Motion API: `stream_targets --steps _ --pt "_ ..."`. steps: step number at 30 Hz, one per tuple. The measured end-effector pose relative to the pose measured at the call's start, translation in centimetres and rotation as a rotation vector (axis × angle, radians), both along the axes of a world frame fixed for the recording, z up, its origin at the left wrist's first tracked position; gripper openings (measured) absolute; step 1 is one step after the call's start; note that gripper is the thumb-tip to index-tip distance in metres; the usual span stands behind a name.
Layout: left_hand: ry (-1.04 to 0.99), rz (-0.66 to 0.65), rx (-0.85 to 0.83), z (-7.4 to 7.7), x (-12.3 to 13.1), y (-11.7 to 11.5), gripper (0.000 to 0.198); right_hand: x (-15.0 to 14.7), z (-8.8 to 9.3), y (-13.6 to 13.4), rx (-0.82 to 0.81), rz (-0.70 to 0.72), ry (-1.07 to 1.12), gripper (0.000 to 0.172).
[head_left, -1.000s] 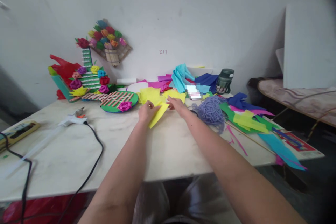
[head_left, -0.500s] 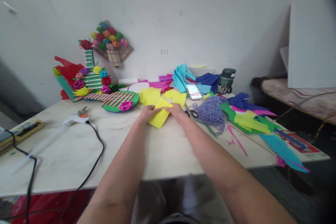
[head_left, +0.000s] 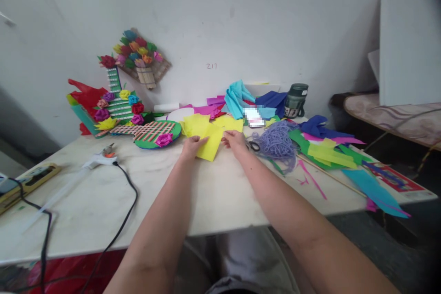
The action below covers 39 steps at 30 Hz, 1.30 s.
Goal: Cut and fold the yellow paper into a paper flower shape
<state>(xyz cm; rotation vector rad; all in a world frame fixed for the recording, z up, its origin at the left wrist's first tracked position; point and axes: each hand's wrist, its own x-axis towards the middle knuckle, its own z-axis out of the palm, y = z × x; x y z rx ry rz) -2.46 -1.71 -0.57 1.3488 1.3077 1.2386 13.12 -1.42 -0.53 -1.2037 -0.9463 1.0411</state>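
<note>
A sheet of yellow crepe paper (head_left: 211, 145) is held over the table between my two hands. My left hand (head_left: 193, 147) is closed on its left side, thumb lying on top. My right hand (head_left: 235, 141) pinches at its upper right edge with curled fingers; the exact contact is small and hard to see. Behind the sheet lie more yellow paper pieces (head_left: 196, 122). Black-handled scissors (head_left: 254, 146) rest just right of my right hand, next to a heap of purple yarn (head_left: 278, 141).
At left are a paper-flower guitar (head_left: 156, 133), a glue gun (head_left: 103, 158) with a black cord, and a power strip (head_left: 31, 183). A dark bottle (head_left: 296, 100), a pixelated patch (head_left: 254, 116) and coloured papers (head_left: 237, 98) stand or lie behind; a thin stick (head_left: 330, 175) lies right.
The yellow paper has opened out from a compact folded-looking square into a larger shape. My right hand has shifted slightly right, away from the left. The view has tilted slightly.
</note>
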Motion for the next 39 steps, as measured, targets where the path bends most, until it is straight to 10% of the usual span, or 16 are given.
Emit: stream_targets --steps 6,12,16,26,32,39 --pt "-0.017 0.099 0.104 -0.8 -0.4 1.3 0.037 -0.6 -0.3 -0.4 0.092 0.000 -0.098 0.011" --pt "0.534 0.289 0.366 -0.2 1.0 0.6 0.024 -1.9 -0.5 -1.3 0.081 0.195 -0.025 0.026" --pt "0.651 0.181 0.459 0.0 2.4 -0.7 0.019 -2.2 -0.2 -1.7 0.108 0.283 0.084 0.028" --pt "0.194 -0.038 0.434 -0.4 2.5 -0.4 0.040 -1.3 -0.7 -0.9 0.106 0.249 0.211 0.011" --pt "-0.183 -0.080 0.149 -0.8 2.2 0.4 0.066 -1.3 -0.6 -0.8 0.082 0.218 0.216 0.011" --pt "-0.571 -0.177 -0.067 -0.5 1.2 0.4 0.044 -1.0 -0.9 -0.4 0.075 0.180 0.225 0.012"
